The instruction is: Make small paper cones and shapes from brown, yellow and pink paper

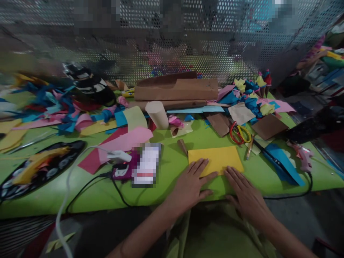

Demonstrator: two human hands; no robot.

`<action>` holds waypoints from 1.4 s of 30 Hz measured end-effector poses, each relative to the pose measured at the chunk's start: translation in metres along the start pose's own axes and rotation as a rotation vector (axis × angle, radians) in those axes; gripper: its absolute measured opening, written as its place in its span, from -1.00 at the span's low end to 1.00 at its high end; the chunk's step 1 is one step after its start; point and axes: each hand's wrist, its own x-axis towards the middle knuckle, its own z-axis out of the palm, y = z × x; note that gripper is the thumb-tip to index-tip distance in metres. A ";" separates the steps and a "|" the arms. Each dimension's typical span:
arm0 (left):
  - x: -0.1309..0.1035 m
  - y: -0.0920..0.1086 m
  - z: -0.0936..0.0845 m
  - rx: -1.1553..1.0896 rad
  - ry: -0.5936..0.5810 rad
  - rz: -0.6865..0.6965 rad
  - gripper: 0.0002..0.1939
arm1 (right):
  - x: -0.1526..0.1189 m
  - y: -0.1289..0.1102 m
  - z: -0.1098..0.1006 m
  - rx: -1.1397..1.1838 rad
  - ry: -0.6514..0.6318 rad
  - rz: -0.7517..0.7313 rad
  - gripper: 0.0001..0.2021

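A rectangular sheet of yellow paper [216, 157] lies flat on the green table near its front edge. My left hand [192, 182] rests on its lower left part, fingers stretched out and spread. On the lower right edge lies my right hand [244, 186], its fingers extended over the paper. Neither hand grips anything. Just beyond the sheet's upper left corner is a small brown paper cone [182, 147]. Scissors [240, 134] with red and yellow handles lie past the sheet's upper right, beside a pencil [249, 147].
A pink glue gun [303, 156] lies at right, its cord running along the front edge. Left are a phone [146, 165], a purple power strip [125, 171] with cables, and a yellow glue gun [40, 163]. Brown paper rolls [174, 89] and coloured paper scraps fill the back, before a perforated metal panel.
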 end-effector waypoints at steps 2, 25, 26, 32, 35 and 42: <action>-0.006 -0.003 0.000 0.017 0.003 -0.008 -0.29 | -0.007 0.007 -0.001 -0.024 0.009 0.031 -0.23; -0.050 0.024 -0.021 0.021 0.382 -0.116 -0.57 | -0.013 0.040 -0.016 0.369 0.368 0.219 -0.72; -0.044 0.030 -0.023 0.010 0.394 -0.092 -0.58 | -0.012 0.042 -0.019 0.373 0.412 0.265 -0.80; -0.021 0.048 -0.026 0.062 0.463 -0.196 -0.62 | -0.006 0.066 -0.026 0.369 0.477 0.488 -0.69; -0.017 0.058 -0.027 0.060 0.566 -0.162 -0.63 | 0.004 0.071 -0.029 0.363 0.464 0.423 -0.72; 0.010 0.084 -0.020 0.041 0.318 0.153 -0.46 | 0.033 0.058 -0.024 0.242 0.261 0.118 -0.74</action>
